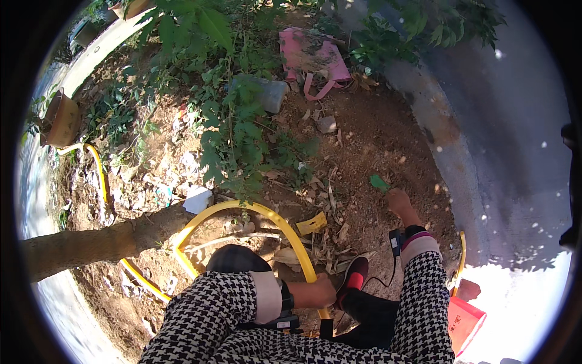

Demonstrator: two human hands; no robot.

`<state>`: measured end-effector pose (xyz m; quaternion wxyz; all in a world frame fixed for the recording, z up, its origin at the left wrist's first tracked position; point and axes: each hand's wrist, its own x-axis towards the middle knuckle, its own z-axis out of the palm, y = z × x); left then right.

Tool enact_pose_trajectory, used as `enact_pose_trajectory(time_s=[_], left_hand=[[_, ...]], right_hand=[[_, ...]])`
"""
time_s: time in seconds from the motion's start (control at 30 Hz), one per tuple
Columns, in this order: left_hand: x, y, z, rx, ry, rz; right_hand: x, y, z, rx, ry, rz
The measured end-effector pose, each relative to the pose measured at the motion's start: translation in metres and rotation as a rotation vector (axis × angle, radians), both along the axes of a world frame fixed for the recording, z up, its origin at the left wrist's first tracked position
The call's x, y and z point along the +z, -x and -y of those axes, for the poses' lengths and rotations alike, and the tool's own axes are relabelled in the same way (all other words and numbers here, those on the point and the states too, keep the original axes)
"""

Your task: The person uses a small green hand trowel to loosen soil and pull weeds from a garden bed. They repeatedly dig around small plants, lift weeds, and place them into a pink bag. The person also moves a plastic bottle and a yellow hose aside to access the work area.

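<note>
My left hand (322,292) is curled into a fist around a thick yellow hose (268,213), just in front of my body. The hose rises from the ground in an arch and passes down through the fist. Out to the right, my right hand (400,203) reaches low over bare brown soil (386,145). Its fingers are closed on a small flat green thing (378,183), which points up and left. Whether this is a leaf or a small tool's blade I cannot tell.
A tree trunk (91,241) leans in from the left. Leafy plants (232,127), a pink bag (336,59) and a clear plastic container (271,94) lie ahead. A yellow scrap (312,223) sits among dry leaves. Right are a concrete path (514,182) and a red container (464,325).
</note>
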<state>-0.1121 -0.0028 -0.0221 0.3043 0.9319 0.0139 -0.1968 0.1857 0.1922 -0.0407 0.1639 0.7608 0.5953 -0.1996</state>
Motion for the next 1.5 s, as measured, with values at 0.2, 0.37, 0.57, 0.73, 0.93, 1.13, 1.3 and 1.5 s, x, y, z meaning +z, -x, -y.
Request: enact_pose_trajectory(time_s=[0.2,0.37,0.57,0.73,0.93,1.13,1.3,1.5], left_hand=[[-0.007,-0.004,-0.005,0.067,0.102,-0.058],[-0.011,-0.007,-0.013,0.273,0.167,0.108],[-0.028,-0.001,-0.013,0.479,0.190,0.291],[-0.058,-0.011,-0.009,0.313,0.147,0.026],[-0.027,-0.012,-0.037,0.187,0.146,-0.171],[-0.008,-0.021,-0.038,0.150,-0.017,-0.085],[-0.016,-0.033,-0.026,0.088,-0.039,-0.074],[-0.015,-0.030,-0.024,0.118,-0.024,-0.044]], right_hand=[[-0.106,-0.029,-0.005,0.141,-0.059,0.134],[-0.134,-0.033,-0.013,0.047,-0.032,0.098],[-0.088,0.009,-0.033,-0.470,-0.158,-0.128],[-0.065,0.031,-0.059,-0.510,-0.164,-0.186],[-0.092,0.014,-0.062,-0.563,-0.163,-0.187],[-0.098,-0.020,-0.050,-0.747,-0.378,-0.805],[-0.056,-0.041,-0.034,-1.239,-0.418,-1.346],[-0.025,-0.092,-0.009,-1.357,-0.605,-1.498]])
